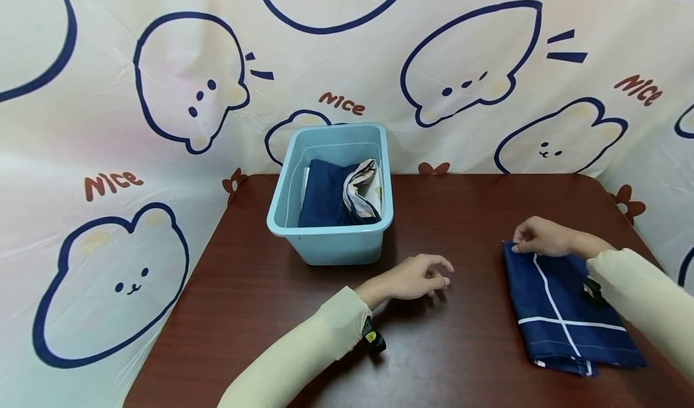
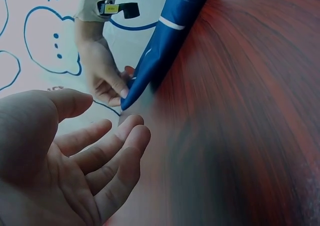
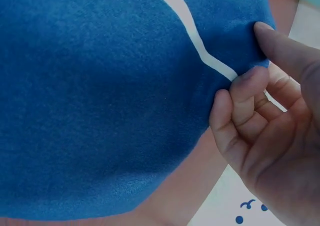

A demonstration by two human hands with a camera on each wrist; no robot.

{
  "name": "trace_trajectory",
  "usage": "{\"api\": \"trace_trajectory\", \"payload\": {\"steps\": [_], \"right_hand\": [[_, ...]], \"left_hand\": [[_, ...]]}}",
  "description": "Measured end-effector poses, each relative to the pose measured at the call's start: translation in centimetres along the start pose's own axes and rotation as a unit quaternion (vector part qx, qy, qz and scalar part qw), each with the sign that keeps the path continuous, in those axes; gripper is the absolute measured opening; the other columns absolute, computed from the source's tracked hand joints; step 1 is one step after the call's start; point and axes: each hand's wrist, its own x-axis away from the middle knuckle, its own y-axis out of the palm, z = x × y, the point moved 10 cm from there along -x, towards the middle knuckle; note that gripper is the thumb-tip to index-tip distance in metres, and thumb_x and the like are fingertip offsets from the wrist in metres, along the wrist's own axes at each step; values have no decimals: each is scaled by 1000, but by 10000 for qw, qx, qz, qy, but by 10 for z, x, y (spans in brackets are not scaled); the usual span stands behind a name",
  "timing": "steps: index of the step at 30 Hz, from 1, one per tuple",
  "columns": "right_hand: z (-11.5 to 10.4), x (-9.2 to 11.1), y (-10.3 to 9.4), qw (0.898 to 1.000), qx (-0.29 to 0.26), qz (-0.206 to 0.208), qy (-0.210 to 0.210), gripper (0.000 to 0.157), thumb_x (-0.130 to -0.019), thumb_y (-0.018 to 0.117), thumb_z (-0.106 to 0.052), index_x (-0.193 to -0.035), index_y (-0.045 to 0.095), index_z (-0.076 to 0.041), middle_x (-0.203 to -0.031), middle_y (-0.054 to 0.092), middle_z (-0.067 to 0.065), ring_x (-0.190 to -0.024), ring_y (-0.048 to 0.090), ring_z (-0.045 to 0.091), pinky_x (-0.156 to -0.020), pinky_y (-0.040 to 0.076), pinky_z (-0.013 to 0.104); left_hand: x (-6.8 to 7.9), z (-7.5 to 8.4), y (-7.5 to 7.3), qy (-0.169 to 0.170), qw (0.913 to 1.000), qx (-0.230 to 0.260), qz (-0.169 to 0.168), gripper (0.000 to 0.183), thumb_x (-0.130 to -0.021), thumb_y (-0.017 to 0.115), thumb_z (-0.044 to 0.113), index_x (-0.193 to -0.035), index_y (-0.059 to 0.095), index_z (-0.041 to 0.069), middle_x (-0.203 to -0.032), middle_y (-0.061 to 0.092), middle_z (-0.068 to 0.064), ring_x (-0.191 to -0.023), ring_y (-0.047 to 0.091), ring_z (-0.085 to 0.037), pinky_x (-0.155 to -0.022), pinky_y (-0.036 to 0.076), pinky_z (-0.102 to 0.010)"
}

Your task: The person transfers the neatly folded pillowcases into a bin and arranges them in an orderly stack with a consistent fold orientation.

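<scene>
A folded navy cloth (image 1: 547,299) with crossing white stripes lies at the right of the table in the head view. My right hand (image 1: 544,237) pinches its far edge near the left corner; in the right wrist view the thumb and fingers (image 3: 248,83) hold that edge beside a white stripe. My left hand (image 1: 417,276) hovers over the table's middle, between the tub and the cloth, fingers loosely bent. In the left wrist view its palm (image 2: 70,171) faces up, with nothing in it.
A light blue plastic tub (image 1: 336,242) stands at the back left of the dark red-brown table (image 1: 238,311). Inside lie a folded navy cloth (image 1: 325,197) and a cream patterned cloth (image 1: 364,191). A white curtain (image 1: 303,64) with cartoon prints hangs behind and at both sides.
</scene>
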Motion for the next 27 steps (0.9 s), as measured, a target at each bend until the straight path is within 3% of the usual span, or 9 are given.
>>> {"api": "trace_trajectory", "payload": {"steps": [11,16,22,27], "right_hand": [[-3,-7,1,9995,88,226,194,9,-97,63,-8,-95,67,0,-78,62,3,-64,55,9,-59,49,25],[-4,-3,1,9994,-46,340,111,19,-99,63,-12,-107,66,5,-90,68,7,-65,58,9,-60,50,25],[-3,7,-8,9979,100,629,104,33,-101,62,-19,-120,64,8,-105,72,12,-69,62,11,-63,50,26],[10,24,-21,9930,398,1057,346,35,-102,61,-22,-122,64,7,-109,71,14,-70,63,11,-63,48,26]], "left_hand": [[-10,5,11,-27,10000,72,-33,33,-103,59,18,-134,60,8,-108,77,-10,-78,72,-20,-62,49,-18],[-14,7,16,-99,9998,99,-105,33,-103,59,20,-134,60,9,-109,76,-9,-79,72,-20,-62,50,-20],[-20,12,21,-43,9998,110,-133,32,-103,59,20,-134,60,10,-109,76,-8,-79,72,-20,-58,50,-20],[-25,18,28,-43,9998,168,-117,32,-103,59,21,-133,61,10,-109,76,-7,-79,71,-18,-57,52,-23]]}}
